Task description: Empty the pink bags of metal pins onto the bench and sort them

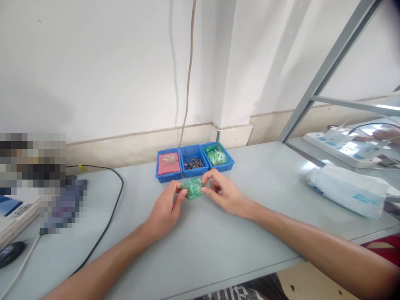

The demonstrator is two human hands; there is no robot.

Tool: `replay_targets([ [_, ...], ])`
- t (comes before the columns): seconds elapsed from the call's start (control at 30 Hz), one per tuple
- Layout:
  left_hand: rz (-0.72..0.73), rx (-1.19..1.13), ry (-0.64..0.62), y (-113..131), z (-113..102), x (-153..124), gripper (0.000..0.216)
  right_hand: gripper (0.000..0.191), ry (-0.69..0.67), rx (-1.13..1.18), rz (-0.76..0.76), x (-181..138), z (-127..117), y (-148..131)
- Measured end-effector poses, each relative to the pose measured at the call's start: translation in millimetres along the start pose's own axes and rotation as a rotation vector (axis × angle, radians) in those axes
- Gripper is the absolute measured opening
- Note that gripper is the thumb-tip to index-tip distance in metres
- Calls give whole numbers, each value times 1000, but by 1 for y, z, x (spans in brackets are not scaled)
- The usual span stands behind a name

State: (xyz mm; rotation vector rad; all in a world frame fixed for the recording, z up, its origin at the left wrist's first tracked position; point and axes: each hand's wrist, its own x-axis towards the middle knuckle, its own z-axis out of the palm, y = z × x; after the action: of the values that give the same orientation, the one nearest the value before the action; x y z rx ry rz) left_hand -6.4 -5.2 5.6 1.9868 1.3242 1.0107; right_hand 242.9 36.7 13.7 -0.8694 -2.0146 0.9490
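A small green plastic bag (193,188), see-through with small pieces inside, is held between my two hands above the table. My left hand (167,204) pinches its left end between thumb and fingers. At the other end, my right hand (225,191) grips the right edge the same way. Just behind stand three blue bins in a row. The left bin (168,179) holds a pink sheet with a small clear bag on it. Loose metal pins or screws (193,163) lie in the middle bin. More green bags (216,155) fill the right one.
A black cable (120,196) curves over the left of the table (200,250), near a black mouse-like object (12,253). A white plastic pack (348,189) and a grey metal frame (312,91) are at the right. A wall rises behind the bins.
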Motion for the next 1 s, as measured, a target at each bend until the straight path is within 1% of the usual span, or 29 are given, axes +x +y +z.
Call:
replay_targets([
  [0.1, 11, 6, 6, 2, 0, 1, 27, 12, 3, 85, 22, -1, -1, 1],
  [0.2, 38, 12, 17, 5, -1, 2, 26, 8, -10, 76, -31, 1, -3, 1],
  [0.27, 36, 18, 18, 6, -2, 3, 26, 16, -18, 81, -72, 2, -4, 1],
  [0.33, 27, 19, 15, 6, -2, 4, 26, 23, -10, 118, -81, 4, -4, 1],
  [0.5, 17, -6, 14, 4, -1, 5, 27, 24, 23, 148, -9, 5, 0, 3],
  [0.67, 4, -8, -5, 6, -1, 6, 27, 21, 10, 147, 60, 5, 0, 4],
  [0.87, 53, 22, -23, 6, -1, 4, 23, 18, 1, 145, 101, 7, -2, 2],
  [0.93, 71, 29, -30, 5, -1, 4, 19, 22, 6, 155, 114, 7, -2, 2],
  [1.0, 69, 39, -33, 4, -1, 3, 17, 31, 15, 148, 113, 6, -3, 2],
])
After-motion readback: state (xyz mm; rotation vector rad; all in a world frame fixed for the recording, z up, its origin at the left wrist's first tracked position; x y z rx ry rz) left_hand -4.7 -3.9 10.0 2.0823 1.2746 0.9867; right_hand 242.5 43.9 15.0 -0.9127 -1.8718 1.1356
